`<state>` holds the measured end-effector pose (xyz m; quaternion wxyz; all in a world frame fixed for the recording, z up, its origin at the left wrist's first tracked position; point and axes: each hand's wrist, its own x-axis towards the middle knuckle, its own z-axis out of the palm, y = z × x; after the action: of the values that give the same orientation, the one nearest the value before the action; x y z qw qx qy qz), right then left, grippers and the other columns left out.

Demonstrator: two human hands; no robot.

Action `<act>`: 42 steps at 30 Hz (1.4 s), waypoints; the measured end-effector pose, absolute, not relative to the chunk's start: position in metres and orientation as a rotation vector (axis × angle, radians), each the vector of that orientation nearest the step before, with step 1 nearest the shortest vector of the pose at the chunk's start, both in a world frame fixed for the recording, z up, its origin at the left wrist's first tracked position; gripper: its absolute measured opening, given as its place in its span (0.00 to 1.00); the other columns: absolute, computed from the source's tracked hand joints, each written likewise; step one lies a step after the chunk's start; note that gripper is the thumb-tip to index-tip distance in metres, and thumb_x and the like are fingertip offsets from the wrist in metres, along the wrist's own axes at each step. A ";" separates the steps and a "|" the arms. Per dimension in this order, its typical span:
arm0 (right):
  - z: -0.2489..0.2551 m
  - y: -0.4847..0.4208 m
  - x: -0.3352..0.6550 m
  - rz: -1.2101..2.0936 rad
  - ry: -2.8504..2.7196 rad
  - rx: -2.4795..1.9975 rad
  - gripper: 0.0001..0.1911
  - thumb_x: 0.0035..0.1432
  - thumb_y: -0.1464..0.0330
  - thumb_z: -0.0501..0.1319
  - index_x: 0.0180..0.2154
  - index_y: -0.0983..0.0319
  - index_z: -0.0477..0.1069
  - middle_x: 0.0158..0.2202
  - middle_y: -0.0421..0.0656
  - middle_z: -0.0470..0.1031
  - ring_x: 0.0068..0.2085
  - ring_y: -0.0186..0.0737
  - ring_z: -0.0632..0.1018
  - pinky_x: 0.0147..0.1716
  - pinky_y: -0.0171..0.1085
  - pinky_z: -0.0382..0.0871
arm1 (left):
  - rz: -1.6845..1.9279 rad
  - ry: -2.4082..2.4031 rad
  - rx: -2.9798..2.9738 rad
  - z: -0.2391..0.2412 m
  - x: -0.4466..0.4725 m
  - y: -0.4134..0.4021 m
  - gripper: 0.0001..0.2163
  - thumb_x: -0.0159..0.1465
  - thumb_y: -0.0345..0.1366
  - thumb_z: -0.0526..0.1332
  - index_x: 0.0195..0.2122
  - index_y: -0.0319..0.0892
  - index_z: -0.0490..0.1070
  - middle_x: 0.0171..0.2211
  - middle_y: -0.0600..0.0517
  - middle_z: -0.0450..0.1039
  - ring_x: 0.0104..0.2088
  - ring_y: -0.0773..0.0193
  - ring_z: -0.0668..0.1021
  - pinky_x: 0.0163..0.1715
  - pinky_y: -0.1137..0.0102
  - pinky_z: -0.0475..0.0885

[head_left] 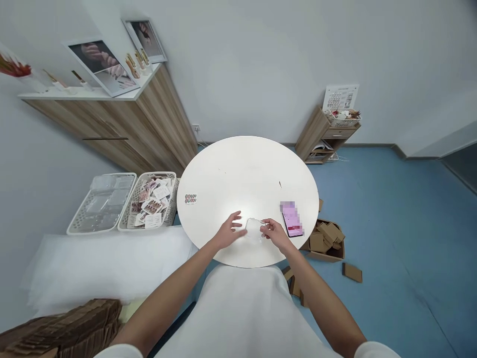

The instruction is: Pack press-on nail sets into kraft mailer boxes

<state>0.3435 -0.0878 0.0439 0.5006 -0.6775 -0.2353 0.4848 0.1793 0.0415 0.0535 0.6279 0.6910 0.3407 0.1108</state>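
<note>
A small clear plastic case (254,228) lies on the round white table (238,169) near its front edge. My left hand (230,231) rests at the case's left side with fingers spread and curled toward it. My right hand (274,232) pinches the case's right edge. A small card of coloured press-on nails (190,199) lies alone at the table's left. A phone (291,219) with a pink screen lies just right of my right hand.
Two white baskets stand left of the table, one with clear trays (102,201), one with nail packets (151,205). An open cardboard box (326,241) and loose brown boxes (352,272) lie on the blue floor at right. A wooden cabinet (122,119) stands behind.
</note>
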 end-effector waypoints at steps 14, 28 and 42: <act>0.043 -0.079 0.314 0.923 -0.465 -1.797 0.22 0.53 0.54 0.50 0.41 0.62 0.66 0.37 0.47 0.70 0.28 0.35 0.73 0.28 0.37 0.66 | 0.154 0.464 1.644 0.045 0.163 0.047 0.33 0.44 0.34 0.67 0.51 0.48 0.57 0.32 0.54 0.64 0.31 0.68 0.69 0.35 0.69 0.66; 0.074 -0.074 0.306 0.711 -1.489 -1.792 0.23 0.43 0.67 0.62 0.43 0.58 0.59 0.55 0.48 0.55 0.49 0.44 0.68 0.43 0.44 0.66 | 0.188 0.457 1.562 0.053 0.148 0.059 0.43 0.44 0.36 0.68 0.58 0.53 0.44 0.42 0.50 0.61 0.31 0.70 0.70 0.36 0.68 0.67; 0.073 -0.083 0.314 0.598 -1.519 -1.788 0.26 0.42 0.66 0.63 0.45 0.59 0.59 0.55 0.49 0.59 0.55 0.46 0.63 0.49 0.45 0.62 | 0.201 0.414 1.700 0.050 0.155 0.063 0.37 0.45 0.37 0.67 0.56 0.49 0.53 0.36 0.52 0.65 0.31 0.70 0.68 0.38 0.68 0.66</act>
<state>0.3142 -0.0827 0.0734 0.3525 -0.6909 -0.5873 0.2312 0.1547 0.0635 0.0501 0.6368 0.7443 0.1812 0.0882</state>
